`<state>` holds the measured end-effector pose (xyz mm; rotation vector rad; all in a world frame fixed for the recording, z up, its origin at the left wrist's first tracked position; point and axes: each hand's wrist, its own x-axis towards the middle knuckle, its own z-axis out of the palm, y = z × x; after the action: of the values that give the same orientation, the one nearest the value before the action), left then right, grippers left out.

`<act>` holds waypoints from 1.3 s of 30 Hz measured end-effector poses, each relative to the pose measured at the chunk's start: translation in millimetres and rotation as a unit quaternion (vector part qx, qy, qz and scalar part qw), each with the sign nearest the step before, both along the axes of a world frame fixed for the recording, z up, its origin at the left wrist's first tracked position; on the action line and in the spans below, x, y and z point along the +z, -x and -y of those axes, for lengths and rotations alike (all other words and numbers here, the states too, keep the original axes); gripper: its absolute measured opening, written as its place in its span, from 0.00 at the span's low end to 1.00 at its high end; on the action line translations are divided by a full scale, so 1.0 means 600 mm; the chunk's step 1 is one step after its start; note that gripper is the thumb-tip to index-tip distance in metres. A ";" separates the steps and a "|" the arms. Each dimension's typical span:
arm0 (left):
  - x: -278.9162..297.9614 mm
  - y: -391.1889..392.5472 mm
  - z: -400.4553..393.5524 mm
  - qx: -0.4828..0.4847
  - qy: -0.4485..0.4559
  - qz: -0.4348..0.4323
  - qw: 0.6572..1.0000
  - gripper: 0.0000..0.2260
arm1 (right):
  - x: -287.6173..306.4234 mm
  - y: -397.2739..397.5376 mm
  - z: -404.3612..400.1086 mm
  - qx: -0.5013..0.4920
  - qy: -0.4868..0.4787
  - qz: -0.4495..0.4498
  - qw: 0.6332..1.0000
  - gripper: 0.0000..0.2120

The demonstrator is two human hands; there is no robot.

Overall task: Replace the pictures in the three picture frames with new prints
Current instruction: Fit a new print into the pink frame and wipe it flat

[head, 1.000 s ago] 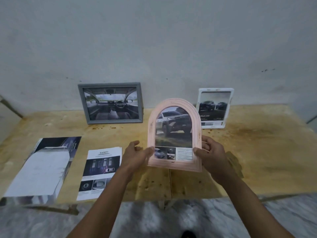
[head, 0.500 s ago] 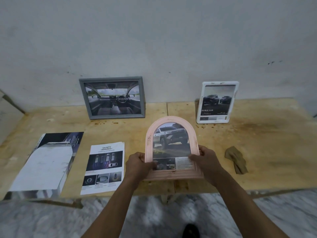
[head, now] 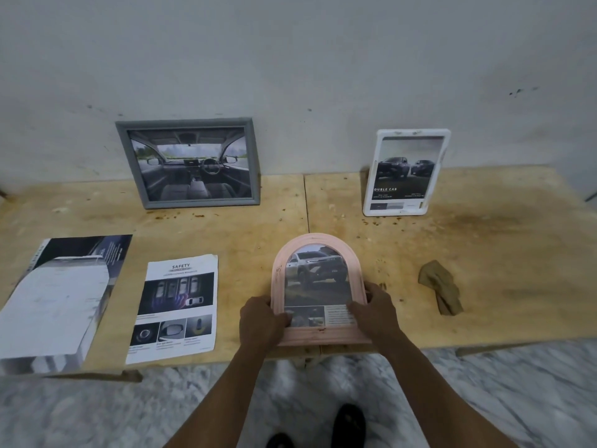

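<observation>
I have the pink arched frame (head: 318,286) near the table's (head: 484,253) near edge, left hand (head: 263,321) gripping its lower left side, right hand (head: 374,310) its lower right, thumbs on the front. It looks to rest on the wood, though I can't be sure. Far back lean the grey frame (head: 189,163) and white frame (head: 405,173); prints (head: 176,308) lie left.

Stained plywood table (head: 484,253), grey wall (head: 290,59), marbled floor (head: 97,415).

Your left hand (head: 262,321) sits at seven o'clock, your right hand (head: 374,313) at five; both forearms reach forward, fingers curled, thumbs pointing inward.
</observation>
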<state>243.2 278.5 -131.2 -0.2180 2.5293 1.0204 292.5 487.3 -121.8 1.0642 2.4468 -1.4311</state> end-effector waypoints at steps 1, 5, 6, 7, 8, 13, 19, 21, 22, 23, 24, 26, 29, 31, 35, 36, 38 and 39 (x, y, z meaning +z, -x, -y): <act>-0.007 0.000 0.000 -0.002 0.006 -0.006 1.000 0.24 | -0.004 -0.001 0.000 0.009 -0.014 0.001 1.000 0.24; -0.010 -0.004 -0.006 -0.003 0.017 -0.025 1.000 0.24 | -0.018 0.003 0.004 0.033 -0.082 0.024 0.996 0.24; -0.007 -0.006 -0.007 -0.004 0.019 -0.028 0.999 0.24 | -0.021 0.004 0.006 0.034 -0.096 0.038 0.994 0.24; -0.007 -0.007 -0.009 -0.004 0.024 -0.031 0.999 0.24 | -0.025 0.006 0.007 0.032 -0.111 0.052 0.992 0.24; -0.008 -0.009 -0.010 -0.002 0.026 -0.034 0.999 0.25 | -0.024 0.007 0.009 0.030 -0.127 0.063 0.989 0.24; -0.016 -0.011 -0.011 0.004 0.024 -0.042 0.999 0.26 | -0.027 0.011 0.011 0.046 -0.141 0.070 0.986 0.21; -0.020 -0.015 -0.009 0.012 0.016 -0.045 0.999 0.27 | -0.011 -0.004 -0.024 0.027 -0.212 0.010 0.977 0.18; -0.019 -0.015 -0.012 0.023 0.011 -0.048 0.999 0.25 | 0.007 -0.013 -0.052 -0.007 -0.298 -0.008 0.955 0.15; -0.018 -0.014 -0.014 0.029 0.011 -0.051 0.998 0.25 | 0.015 -0.018 -0.070 -0.020 -0.333 -0.014 0.943 0.14; -0.018 -0.014 -0.016 0.035 0.013 -0.053 0.998 0.25 | 0.019 -0.024 -0.090 -0.030 -0.355 -0.010 0.934 0.13; -0.018 -0.014 -0.017 0.039 0.015 -0.054 0.998 0.25 | 0.022 -0.031 -0.112 -0.032 -0.368 0.001 0.929 0.13; -0.019 -0.013 -0.019 0.046 0.017 -0.054 0.997 0.24 | 0.024 -0.042 -0.159 -0.020 -0.374 0.036 0.927 0.15; -0.022 -0.014 -0.021 0.055 0.016 -0.059 0.997 0.23 | 0.017 -0.049 -0.212 0.010 -0.316 0.081 0.945 0.20; -0.023 -0.015 -0.022 0.060 0.018 -0.067 0.996 0.23 | 0.008 -0.051 -0.228 0.019 -0.283 0.089 0.955 0.19; -0.021 -0.015 -0.025 0.063 0.019 -0.069 0.995 0.23 | -0.014 -0.054 -0.244 0.019 -0.309 0.064 0.949 0.14; -0.019 -0.014 -0.026 0.065 0.021 -0.067 0.995 0.22 | -0.016 -0.053 -0.247 0.016 -0.309 0.051 0.950 0.12; -0.016 -0.013 -0.027 0.071 0.024 -0.064 0.995 0.22 | -0.015 -0.048 -0.247 0.007 -0.280 0.006 0.960 0.07; -0.015 -0.013 -0.028 0.071 0.027 -0.063 0.995 0.21 | -0.009 -0.045 -0.243 -0.006 -0.248 -0.020 0.968 0.06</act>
<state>251.3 295.4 -140.2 -0.3640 2.6904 1.0509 319.5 632.9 -127.2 1.1350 2.9159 -0.8580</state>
